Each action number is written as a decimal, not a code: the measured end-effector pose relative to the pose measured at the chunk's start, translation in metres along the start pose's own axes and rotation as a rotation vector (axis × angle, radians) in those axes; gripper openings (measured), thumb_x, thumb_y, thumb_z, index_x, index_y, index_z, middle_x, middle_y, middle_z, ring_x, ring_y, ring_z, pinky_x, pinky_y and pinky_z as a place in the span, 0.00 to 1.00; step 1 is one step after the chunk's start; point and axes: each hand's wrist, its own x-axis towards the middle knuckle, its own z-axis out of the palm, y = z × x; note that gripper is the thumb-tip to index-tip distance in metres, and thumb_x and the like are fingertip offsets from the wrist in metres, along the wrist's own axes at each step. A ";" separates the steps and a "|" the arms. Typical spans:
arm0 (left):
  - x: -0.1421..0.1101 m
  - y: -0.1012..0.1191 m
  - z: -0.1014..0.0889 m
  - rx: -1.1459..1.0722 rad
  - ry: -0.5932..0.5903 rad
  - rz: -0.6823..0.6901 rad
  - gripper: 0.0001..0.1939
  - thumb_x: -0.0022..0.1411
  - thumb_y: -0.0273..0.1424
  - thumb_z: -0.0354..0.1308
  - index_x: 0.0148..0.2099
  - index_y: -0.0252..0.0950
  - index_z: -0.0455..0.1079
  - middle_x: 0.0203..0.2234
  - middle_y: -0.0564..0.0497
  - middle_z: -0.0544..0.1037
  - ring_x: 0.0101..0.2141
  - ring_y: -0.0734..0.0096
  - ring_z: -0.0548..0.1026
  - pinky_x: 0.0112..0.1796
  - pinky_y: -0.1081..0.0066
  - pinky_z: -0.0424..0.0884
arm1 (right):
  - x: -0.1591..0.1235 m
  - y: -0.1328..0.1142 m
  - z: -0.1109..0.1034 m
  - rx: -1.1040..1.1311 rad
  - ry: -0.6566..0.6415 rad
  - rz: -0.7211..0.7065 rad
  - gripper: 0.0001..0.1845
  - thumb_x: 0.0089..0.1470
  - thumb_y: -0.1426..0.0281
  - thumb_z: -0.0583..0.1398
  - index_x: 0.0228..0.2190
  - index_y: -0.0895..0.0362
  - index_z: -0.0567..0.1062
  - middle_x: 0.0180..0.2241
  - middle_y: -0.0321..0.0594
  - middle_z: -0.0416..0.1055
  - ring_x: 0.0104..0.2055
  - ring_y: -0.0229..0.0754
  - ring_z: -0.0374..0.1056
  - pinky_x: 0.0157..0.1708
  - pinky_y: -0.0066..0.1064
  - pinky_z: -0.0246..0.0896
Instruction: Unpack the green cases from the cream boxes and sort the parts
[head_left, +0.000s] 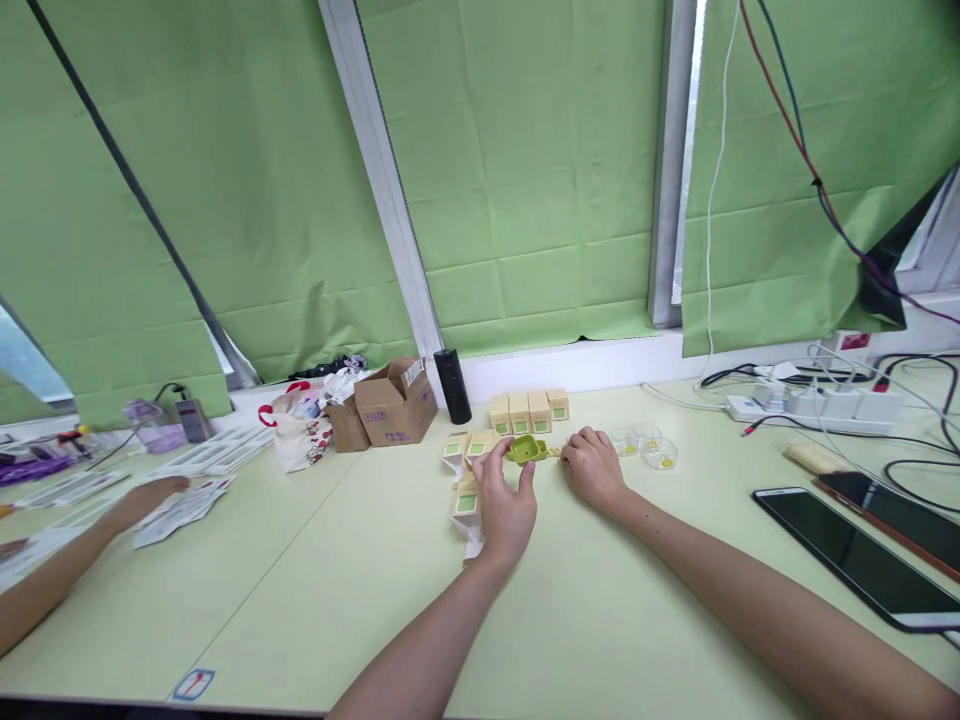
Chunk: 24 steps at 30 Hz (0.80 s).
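My left hand reaches far out over the pale green table, thumb and fingers pinched on a small green plastic piece. My right hand rests beside it, fingers curled at the piece's right end; what they hold is too small to make out. Cream boxes with green labels stand in a row just behind. More such boxes lie loose under and left of my left hand. Small clear cups with yellow bits sit right of my right hand.
A black cylinder, a cardboard box and a bag stand at the back. Another person's hand rests on white packets at the left. Two phones, a power strip and cables lie right.
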 end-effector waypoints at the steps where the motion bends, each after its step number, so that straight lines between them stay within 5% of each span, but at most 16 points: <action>1: 0.000 0.000 0.000 0.001 -0.003 -0.004 0.18 0.67 0.33 0.60 0.59 0.43 0.69 0.51 0.43 0.72 0.55 0.57 0.70 0.53 0.57 0.69 | 0.000 0.000 0.000 -0.002 -0.003 0.005 0.10 0.57 0.78 0.63 0.28 0.56 0.81 0.32 0.48 0.77 0.43 0.50 0.62 0.42 0.41 0.48; 9: -0.001 0.004 -0.003 -0.021 -0.029 -0.028 0.16 0.67 0.35 0.60 0.56 0.43 0.70 0.48 0.45 0.74 0.50 0.59 0.73 0.49 0.59 0.70 | -0.003 -0.006 -0.015 0.016 -0.074 0.026 0.06 0.58 0.77 0.62 0.33 0.57 0.80 0.36 0.49 0.77 0.46 0.51 0.63 0.43 0.41 0.50; 14: 0.000 0.003 0.000 -0.110 -0.048 -0.072 0.14 0.68 0.37 0.60 0.54 0.42 0.70 0.50 0.46 0.76 0.46 0.63 0.74 0.42 0.66 0.69 | -0.020 -0.025 -0.037 0.055 -0.194 -0.008 0.07 0.55 0.80 0.61 0.30 0.57 0.77 0.34 0.46 0.78 0.39 0.46 0.69 0.36 0.37 0.49; 17: 0.003 0.001 0.003 -0.268 -0.059 -0.176 0.14 0.68 0.43 0.61 0.50 0.40 0.70 0.47 0.45 0.78 0.44 0.64 0.75 0.36 0.70 0.67 | -0.037 -0.041 -0.051 0.099 -0.297 -0.008 0.04 0.57 0.73 0.62 0.30 0.55 0.76 0.31 0.40 0.78 0.30 0.41 0.69 0.28 0.34 0.44; 24: 0.007 0.004 0.007 -0.725 -0.200 -0.543 0.24 0.60 0.53 0.66 0.40 0.37 0.68 0.35 0.42 0.84 0.32 0.67 0.76 0.28 0.72 0.65 | -0.052 -0.054 -0.070 0.280 -0.462 0.044 0.07 0.63 0.71 0.56 0.40 0.53 0.75 0.40 0.40 0.80 0.40 0.45 0.75 0.32 0.32 0.50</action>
